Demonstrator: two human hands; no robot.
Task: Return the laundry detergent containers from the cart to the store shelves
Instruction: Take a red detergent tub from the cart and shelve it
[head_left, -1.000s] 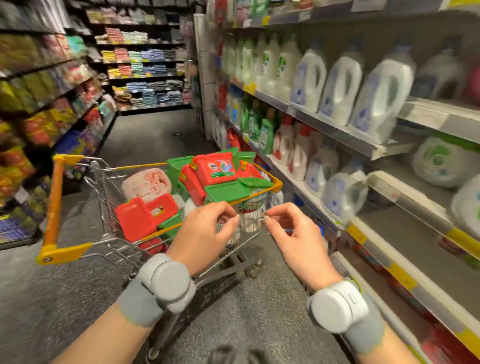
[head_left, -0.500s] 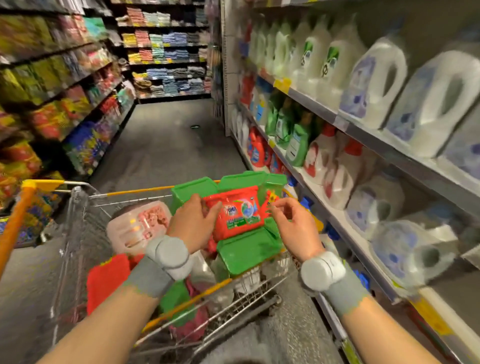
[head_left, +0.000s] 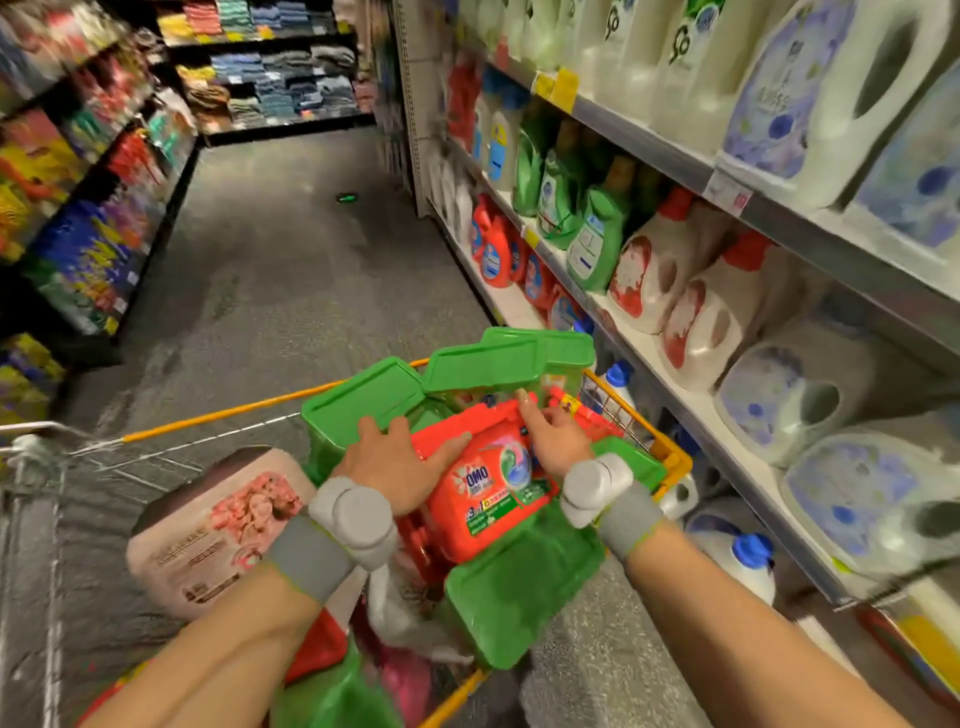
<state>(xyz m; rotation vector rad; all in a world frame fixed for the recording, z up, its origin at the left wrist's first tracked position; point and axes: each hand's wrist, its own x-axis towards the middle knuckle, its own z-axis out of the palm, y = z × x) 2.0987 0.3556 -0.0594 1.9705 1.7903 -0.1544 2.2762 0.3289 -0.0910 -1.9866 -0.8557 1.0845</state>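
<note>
A red OMO detergent box (head_left: 488, 493) lies on top of the load in the wire shopping cart (head_left: 670, 452). My left hand (head_left: 400, 462) grips its left side and my right hand (head_left: 550, 431) grips its far right edge. Around it sit green-lidded detergent boxes (head_left: 483, 364) and another green lid (head_left: 519, 587) closer to me. A pale pink detergent pack (head_left: 218, 525) lies at the cart's left. The store shelves (head_left: 649, 145) run along the right, stocked with white, green and red detergent bottles.
White jugs with blue labels (head_left: 795, 400) fill the near right shelves at hand height. Blue-capped bottles (head_left: 743, 556) stand on the bottom shelf beside the cart. Shelves of colourful packs (head_left: 93, 223) line the left. The grey aisle floor (head_left: 291, 270) runs ahead.
My hands went from the cart's near rim into the cart and closed on the red OMO box. The view has moved closer to the cart and the right shelves.
</note>
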